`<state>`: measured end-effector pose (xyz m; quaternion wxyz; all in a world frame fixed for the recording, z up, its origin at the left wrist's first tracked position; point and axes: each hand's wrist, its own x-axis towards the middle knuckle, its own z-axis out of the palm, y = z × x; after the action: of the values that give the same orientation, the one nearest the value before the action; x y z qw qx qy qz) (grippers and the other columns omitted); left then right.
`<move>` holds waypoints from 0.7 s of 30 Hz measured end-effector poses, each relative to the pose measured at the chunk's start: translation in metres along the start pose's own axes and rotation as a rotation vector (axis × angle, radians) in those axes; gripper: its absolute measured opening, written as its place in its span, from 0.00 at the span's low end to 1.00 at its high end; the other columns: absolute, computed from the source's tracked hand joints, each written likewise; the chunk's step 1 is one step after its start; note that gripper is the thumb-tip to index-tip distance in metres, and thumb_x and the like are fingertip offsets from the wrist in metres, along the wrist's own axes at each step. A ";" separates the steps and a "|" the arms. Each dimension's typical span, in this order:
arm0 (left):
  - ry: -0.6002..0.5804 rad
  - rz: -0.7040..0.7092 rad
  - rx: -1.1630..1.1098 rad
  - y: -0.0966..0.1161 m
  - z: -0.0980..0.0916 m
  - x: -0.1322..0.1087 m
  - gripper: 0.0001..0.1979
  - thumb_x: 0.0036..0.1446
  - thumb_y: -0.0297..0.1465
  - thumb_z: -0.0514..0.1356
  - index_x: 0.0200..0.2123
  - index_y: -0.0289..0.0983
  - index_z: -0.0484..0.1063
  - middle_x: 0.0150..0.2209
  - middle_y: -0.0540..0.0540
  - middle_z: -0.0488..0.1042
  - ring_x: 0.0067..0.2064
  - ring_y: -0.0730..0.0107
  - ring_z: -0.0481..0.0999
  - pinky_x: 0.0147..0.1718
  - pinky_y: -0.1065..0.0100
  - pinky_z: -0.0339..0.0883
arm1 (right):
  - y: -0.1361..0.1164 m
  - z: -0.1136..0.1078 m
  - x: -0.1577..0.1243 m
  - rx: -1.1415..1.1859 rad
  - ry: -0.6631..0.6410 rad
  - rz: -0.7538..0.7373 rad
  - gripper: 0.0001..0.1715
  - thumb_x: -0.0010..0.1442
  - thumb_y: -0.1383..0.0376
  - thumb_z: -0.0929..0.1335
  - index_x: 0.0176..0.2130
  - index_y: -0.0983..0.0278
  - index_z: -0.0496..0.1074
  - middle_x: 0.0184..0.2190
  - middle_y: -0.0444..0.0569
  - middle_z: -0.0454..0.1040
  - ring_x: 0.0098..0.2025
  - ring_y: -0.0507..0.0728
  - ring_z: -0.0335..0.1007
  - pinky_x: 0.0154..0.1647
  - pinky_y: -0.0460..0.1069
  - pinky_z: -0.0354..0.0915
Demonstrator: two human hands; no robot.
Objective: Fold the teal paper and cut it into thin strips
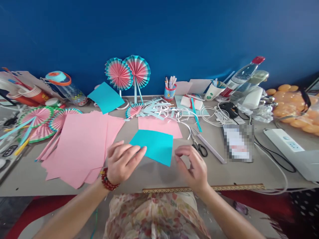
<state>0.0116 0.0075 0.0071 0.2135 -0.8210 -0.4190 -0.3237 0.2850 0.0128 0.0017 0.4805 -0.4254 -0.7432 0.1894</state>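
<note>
A turquoise sheet of paper (157, 146) lies at a slant on the desk between my hands. My left hand (125, 162), with a red bead bracelet (108, 181) at the wrist, is at the sheet's lower left, fingers stretched out; I cannot tell whether the fingertips touch the paper. Just right of the sheet is my right hand (193, 166), its fingers loosely bent and apart from the thumb, with nothing seen in it. Beyond the turquoise sheet lies a pink sheet (159, 125). Left of my left hand, a stack of pink paper (83, 142) is fanned out.
Scissors (199, 146) and a pale utility knife (211, 148) lie beyond my right hand. Paper strips (157, 108) are heaped behind. Folded paper fans (137, 71) lean on the blue wall. A phone (238, 142), power strip (286, 142) and bottle (240, 79) stand right.
</note>
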 end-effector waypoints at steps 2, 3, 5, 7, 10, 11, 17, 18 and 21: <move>-0.175 0.047 -0.035 0.004 0.011 -0.007 0.15 0.65 0.23 0.57 0.50 0.45 0.75 0.41 0.49 0.80 0.44 0.66 0.75 0.59 0.57 0.59 | 0.004 -0.004 0.001 -0.101 0.009 0.008 0.13 0.65 0.68 0.63 0.49 0.59 0.68 0.43 0.53 0.74 0.48 0.61 0.71 0.47 0.56 0.67; -0.239 0.077 -0.062 0.007 0.018 -0.010 0.15 0.66 0.23 0.56 0.50 0.44 0.75 0.42 0.48 0.79 0.45 0.66 0.75 0.58 0.57 0.59 | 0.006 -0.004 0.001 -0.159 -0.046 -0.035 0.16 0.65 0.66 0.63 0.53 0.60 0.66 0.47 0.55 0.73 0.51 0.62 0.70 0.50 0.57 0.66; -0.312 0.111 -0.106 0.011 0.029 -0.015 0.14 0.67 0.24 0.54 0.48 0.42 0.76 0.40 0.46 0.78 0.45 0.65 0.74 0.56 0.58 0.61 | 0.009 0.001 0.000 -0.273 -0.238 -0.161 0.22 0.65 0.61 0.65 0.58 0.62 0.65 0.53 0.57 0.72 0.56 0.64 0.66 0.55 0.59 0.63; -0.373 0.122 -0.134 0.013 0.037 -0.016 0.12 0.68 0.26 0.53 0.47 0.39 0.75 0.39 0.45 0.77 0.44 0.63 0.73 0.52 0.58 0.63 | 0.013 0.012 -0.001 -0.368 -0.444 -0.260 0.24 0.65 0.56 0.67 0.56 0.62 0.67 0.53 0.57 0.73 0.55 0.64 0.66 0.55 0.58 0.63; -0.450 0.092 -0.183 0.011 0.041 -0.015 0.11 0.69 0.28 0.52 0.45 0.37 0.75 0.38 0.44 0.76 0.43 0.61 0.72 0.46 0.59 0.64 | 0.024 0.031 0.001 -0.468 -0.570 -0.310 0.10 0.67 0.63 0.65 0.46 0.63 0.73 0.43 0.54 0.76 0.46 0.60 0.69 0.47 0.54 0.64; -0.471 0.070 -0.211 0.009 0.041 -0.014 0.11 0.69 0.28 0.52 0.44 0.37 0.75 0.38 0.44 0.75 0.42 0.61 0.72 0.44 0.60 0.64 | 0.029 0.035 0.003 -0.493 -0.591 -0.317 0.08 0.68 0.65 0.64 0.42 0.63 0.73 0.39 0.52 0.75 0.42 0.59 0.69 0.44 0.53 0.64; -0.507 -0.250 -0.472 -0.004 0.037 -0.016 0.12 0.70 0.34 0.53 0.37 0.37 0.74 0.37 0.46 0.75 0.40 0.66 0.74 0.41 0.66 0.67 | 0.041 0.034 0.017 -0.380 -0.655 -0.218 0.11 0.70 0.63 0.63 0.39 0.63 0.73 0.36 0.49 0.74 0.40 0.57 0.68 0.42 0.49 0.63; -0.511 -0.300 -0.520 -0.005 0.038 -0.016 0.12 0.69 0.34 0.53 0.37 0.38 0.74 0.37 0.46 0.76 0.40 0.67 0.74 0.41 0.67 0.67 | 0.039 0.034 0.019 -0.364 -0.660 -0.196 0.10 0.69 0.62 0.64 0.40 0.63 0.73 0.37 0.49 0.74 0.41 0.57 0.68 0.43 0.49 0.63; -0.539 -0.353 -0.609 -0.004 0.041 -0.010 0.11 0.69 0.34 0.55 0.35 0.38 0.74 0.36 0.47 0.76 0.39 0.68 0.75 0.40 0.68 0.67 | 0.030 0.038 0.024 -0.380 -0.678 -0.170 0.09 0.69 0.62 0.65 0.44 0.63 0.73 0.39 0.50 0.75 0.42 0.57 0.69 0.43 0.50 0.62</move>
<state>0.0184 0.0296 -0.0288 -0.2136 -0.8175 -0.4789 -0.2380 0.2610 0.0538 -0.0233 0.1346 -0.3571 -0.9140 0.1377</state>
